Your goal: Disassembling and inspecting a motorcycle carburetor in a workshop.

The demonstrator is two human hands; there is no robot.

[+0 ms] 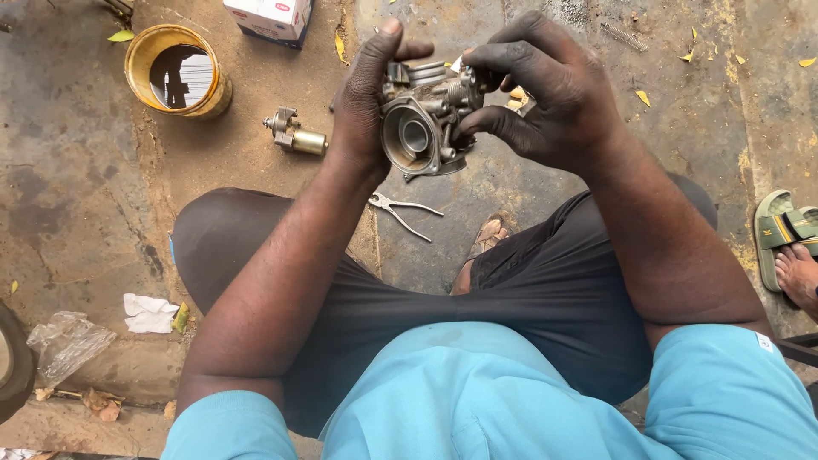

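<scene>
A grey metal carburettor [423, 119] is held up in the air between both hands, above the person's knees and the stained concrete ground [77, 196]. Its body is dull cast metal, grimy in the recesses, with a wide round bore facing the camera; the bore's rim is smooth and lighter than the rest. Small fittings, a ribbed part and what looks like a spring crowd its far and right sides.

The left hand [362, 106] clasps the carburettor from the left, thumb pointing up along its far edge and palm pressed to its side. The right hand [545, 89] grips it from the right, fingers curled over the top fittings and thumb tucked under near the bore. Both hands are dark with grease.

On the ground just below the carburettor lies a pair of pliers [400, 209], handles spread. To the left sits a small brass and steel part [294, 135], and farther left a yellow tin [177, 70] holding dark liquid. A cardboard box [271, 19] rests at the far edge. At the near left lie a white rag [146, 313] and a clear plastic bag [64, 345]. Another person's foot in a green sandal [784, 238] shows at the right.
</scene>
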